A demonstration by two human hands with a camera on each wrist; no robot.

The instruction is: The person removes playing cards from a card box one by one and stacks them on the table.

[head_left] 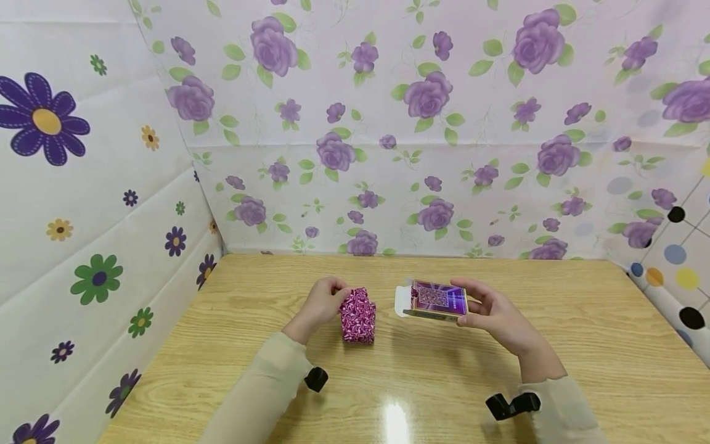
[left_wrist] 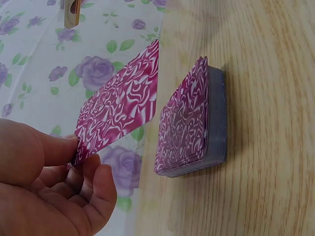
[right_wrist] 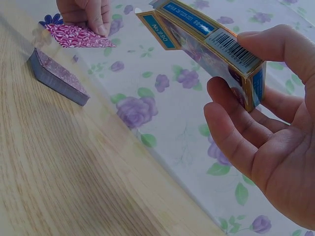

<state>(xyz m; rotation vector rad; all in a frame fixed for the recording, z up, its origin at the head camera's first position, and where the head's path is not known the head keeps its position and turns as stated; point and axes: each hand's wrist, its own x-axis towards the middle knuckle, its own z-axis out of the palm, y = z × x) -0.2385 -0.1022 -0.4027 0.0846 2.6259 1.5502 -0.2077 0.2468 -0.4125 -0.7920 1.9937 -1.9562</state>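
Observation:
My left hand [head_left: 322, 303] pinches a pink-and-white patterned playing card [left_wrist: 120, 101] by one end, thumb on one face and fingers behind. Whether more than one card is in that pinch, I cannot tell. Beside it a squared deck of playing cards [left_wrist: 184, 123] with the same backs rests on the table, apart from the raised card in the left wrist view. To the right, my right hand [head_left: 499, 317] holds a purple and gold card box [head_left: 438, 300] above the table by its far end. The box's white end flap [head_left: 402, 301] stands open toward the deck.
A wooden table [head_left: 238, 345] lies under both hands. Behind it hangs a white cloth [head_left: 388, 179] with purple roses, and another flowered cloth [head_left: 127, 240] runs along the left side. Black wrist cameras are strapped to both forearms.

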